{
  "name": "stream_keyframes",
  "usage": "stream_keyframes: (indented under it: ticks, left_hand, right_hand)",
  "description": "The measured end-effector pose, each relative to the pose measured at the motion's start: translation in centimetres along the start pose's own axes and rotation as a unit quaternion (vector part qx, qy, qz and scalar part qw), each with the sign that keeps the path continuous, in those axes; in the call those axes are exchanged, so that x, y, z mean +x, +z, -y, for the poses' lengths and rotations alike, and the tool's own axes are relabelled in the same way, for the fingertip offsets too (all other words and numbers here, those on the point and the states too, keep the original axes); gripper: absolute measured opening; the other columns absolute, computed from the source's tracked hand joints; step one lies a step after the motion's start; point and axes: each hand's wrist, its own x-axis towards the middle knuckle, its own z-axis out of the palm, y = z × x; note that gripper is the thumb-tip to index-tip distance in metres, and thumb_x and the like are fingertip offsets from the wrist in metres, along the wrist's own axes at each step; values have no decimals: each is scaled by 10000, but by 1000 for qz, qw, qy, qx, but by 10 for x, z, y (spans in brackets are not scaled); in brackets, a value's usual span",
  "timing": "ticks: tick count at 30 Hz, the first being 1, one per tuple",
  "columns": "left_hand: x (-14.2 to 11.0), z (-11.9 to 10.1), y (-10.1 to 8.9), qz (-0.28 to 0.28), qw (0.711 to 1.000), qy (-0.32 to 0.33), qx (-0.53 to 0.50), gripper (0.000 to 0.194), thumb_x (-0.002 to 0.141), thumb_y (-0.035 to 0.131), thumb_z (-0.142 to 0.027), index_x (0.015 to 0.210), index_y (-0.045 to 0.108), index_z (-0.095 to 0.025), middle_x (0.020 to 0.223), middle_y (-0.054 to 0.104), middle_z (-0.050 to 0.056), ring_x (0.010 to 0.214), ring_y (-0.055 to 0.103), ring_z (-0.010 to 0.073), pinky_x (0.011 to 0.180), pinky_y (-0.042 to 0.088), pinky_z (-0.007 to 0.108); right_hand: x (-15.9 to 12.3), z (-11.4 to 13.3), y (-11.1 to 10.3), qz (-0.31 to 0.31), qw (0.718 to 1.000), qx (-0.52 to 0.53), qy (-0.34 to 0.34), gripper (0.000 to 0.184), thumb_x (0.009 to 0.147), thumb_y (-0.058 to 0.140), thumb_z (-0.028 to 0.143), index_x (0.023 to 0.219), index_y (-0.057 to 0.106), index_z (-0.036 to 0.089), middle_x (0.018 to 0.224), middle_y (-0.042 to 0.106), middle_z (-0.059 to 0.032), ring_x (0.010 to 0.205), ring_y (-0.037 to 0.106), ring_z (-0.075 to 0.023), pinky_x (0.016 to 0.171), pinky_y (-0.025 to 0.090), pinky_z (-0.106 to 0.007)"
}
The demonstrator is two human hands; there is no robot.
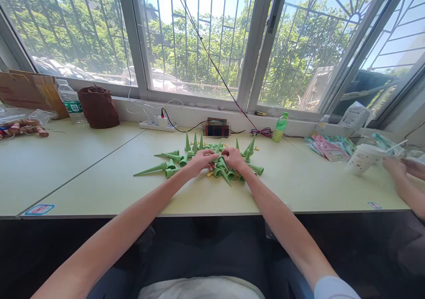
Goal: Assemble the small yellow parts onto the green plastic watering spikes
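Note:
Both hands meet over a loose pile of green plastic watering spikes [149, 169], hollow cones with ribbed round collars. My left hand [203, 161] is closed, thumb and fingers pinching a green spike [218, 146] whose tip points up. Close beside it, my right hand [233, 158] has its fingers curled inward at the same spot. What its fingertips grip is hidden. Another spike [225, 173] lies below the hands, pointing toward me. Several spikes stand upright on their collars behind, and small yellow pieces [210, 173] show among them.
A power strip [158, 125], cables, a blurred dark device [217, 128] and a green bottle [280, 126] line the window side. Leftward are a brown bag [98, 106] and a water bottle [70, 102]. At right, another person's hands [395, 168] are near a white cup [363, 159] and packets [328, 147].

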Motion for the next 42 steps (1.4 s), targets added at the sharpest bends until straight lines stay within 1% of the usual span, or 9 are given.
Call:
stream_keyframes:
  ticks: [7,11,15,22,33,38,42]
  left_hand:
    - [1,2,-1,6,1000,3,12,490,577,841,-487,808,571,-149,670,566,-5,514,558,101,490,452,253]
    - [-1,1,0,11,1000,7,17,500,564,845,-494,798,563,-153,665,563,-5,515,557,103,488,451,251]
    - [-3,-1,1,15,999,8,31,518,566,839,-513,809,557,-152,683,562,-1,518,563,105,485,457,252]
    - [-4,-1,1,33,998,14,43,518,566,838,-503,823,555,-154,685,545,-22,520,568,102,485,462,246]
    - [-5,-2,1,34,997,14,61,489,599,818,-512,815,562,-156,643,554,-26,511,560,92,494,452,230]
    - [-5,-3,2,37,996,19,75,452,607,816,-487,808,586,-154,642,579,-16,504,556,90,490,454,228]
    - [-9,-7,5,24,995,15,98,436,587,829,-456,801,605,-149,639,588,-13,494,549,88,477,443,224]
  right_hand:
    - [0,0,1,18,1000,-8,-9,232,821,528,122,941,727,131,926,732,-76,855,641,-164,810,467,-235]
    - [-3,3,-3,42,999,-22,-4,245,829,519,98,962,722,135,944,729,-82,881,641,-168,820,467,-237]
    - [-5,7,-6,51,998,-29,0,245,839,518,93,966,723,137,949,724,-87,909,641,-177,842,466,-244]
    - [-3,7,-5,36,999,-20,-11,251,819,521,67,935,731,142,950,727,-85,922,639,-190,863,469,-269]
    - [-3,6,-5,21,1000,18,-15,240,798,522,48,883,730,132,853,717,-75,833,619,-172,817,458,-252]
    - [-3,4,-3,23,999,14,-28,266,776,507,24,850,735,140,823,717,-66,787,602,-165,766,449,-242]
    - [-2,1,0,21,999,23,-43,265,759,505,30,805,736,150,754,703,-53,735,583,-162,712,438,-234]
